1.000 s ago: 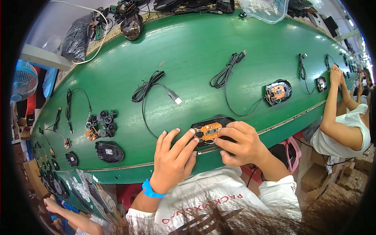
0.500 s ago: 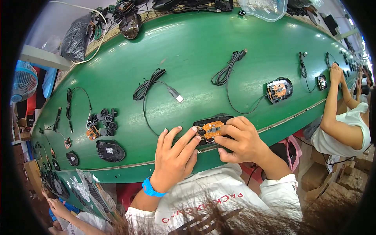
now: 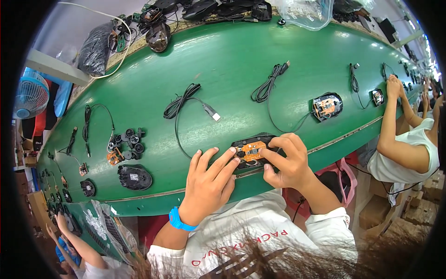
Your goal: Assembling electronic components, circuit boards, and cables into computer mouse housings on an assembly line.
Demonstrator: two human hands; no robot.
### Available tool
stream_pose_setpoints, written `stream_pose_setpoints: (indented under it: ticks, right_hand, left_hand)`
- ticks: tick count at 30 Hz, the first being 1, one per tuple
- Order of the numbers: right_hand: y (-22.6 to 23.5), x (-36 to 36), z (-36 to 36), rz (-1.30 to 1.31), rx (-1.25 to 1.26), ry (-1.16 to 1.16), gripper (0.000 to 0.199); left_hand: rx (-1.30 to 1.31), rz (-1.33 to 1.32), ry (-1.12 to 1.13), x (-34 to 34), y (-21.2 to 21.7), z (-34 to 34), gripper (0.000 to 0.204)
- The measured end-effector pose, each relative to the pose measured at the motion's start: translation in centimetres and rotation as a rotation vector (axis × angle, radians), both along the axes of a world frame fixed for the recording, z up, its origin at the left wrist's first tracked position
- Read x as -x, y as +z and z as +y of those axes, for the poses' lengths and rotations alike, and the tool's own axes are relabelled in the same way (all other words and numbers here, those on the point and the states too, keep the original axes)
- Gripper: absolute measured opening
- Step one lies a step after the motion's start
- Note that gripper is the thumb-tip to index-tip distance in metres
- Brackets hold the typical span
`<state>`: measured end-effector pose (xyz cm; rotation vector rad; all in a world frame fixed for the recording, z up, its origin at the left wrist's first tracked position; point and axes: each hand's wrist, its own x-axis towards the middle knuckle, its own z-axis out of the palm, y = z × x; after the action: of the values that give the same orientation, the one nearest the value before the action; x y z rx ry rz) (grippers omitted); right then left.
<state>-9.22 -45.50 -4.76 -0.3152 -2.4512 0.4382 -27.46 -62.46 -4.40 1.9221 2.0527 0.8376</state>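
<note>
Before me on the green work surface (image 3: 223, 74) lies a black computer mouse base (image 3: 256, 138) with an orange circuit board (image 3: 250, 151) in it. My left hand (image 3: 209, 183) has its fingers stretched and spread, with the index and middle fingertips at the board's left end. From the right, the index fingertip of my right hand (image 3: 290, 160) rests on the board. Its thumb stands apart from the index finger, near the front of the base; the other fingertips are partly hidden. A coiled black USB cable (image 3: 179, 104) runs down toward the base, its lower end hidden behind my left hand.
Another mouse base with a board (image 3: 327, 107) lies to the right, its coiled cable (image 3: 269, 83) beyond. At left are a black mouse shell (image 3: 134, 177), loose black parts (image 3: 132, 139) and a small board (image 3: 114, 157). A co-worker (image 3: 402, 139) works at right; another person's arms (image 3: 79, 242) show lower left.
My right hand's fingers have lifted and spread, exposing more of the circuit board. My left hand stays nearly in place. The lower-left person's hands have moved apart.
</note>
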Motion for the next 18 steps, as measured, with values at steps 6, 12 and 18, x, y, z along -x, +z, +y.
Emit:
stream_pose_setpoints:
  ticks: [6, 12, 18]
  right_hand:
    - [-0.06, 0.56, -0.49, -0.063, -0.116, -0.068, 0.034]
    - [0.45, 0.95, -0.92, -0.056, -0.194, -0.112, 0.028]
    - [0.37, 0.96, -0.98, -0.019, -0.160, -0.103, 0.024]
  left_hand:
    - [0.003, 0.026, -0.015, 0.20, 0.29, 0.05, 0.045]
    - [0.000, 0.077, -0.030, 0.46, 0.44, 0.04, 0.042]
    - [-0.024, 0.069, -0.059, 0.81, 0.44, 0.31, 0.040]
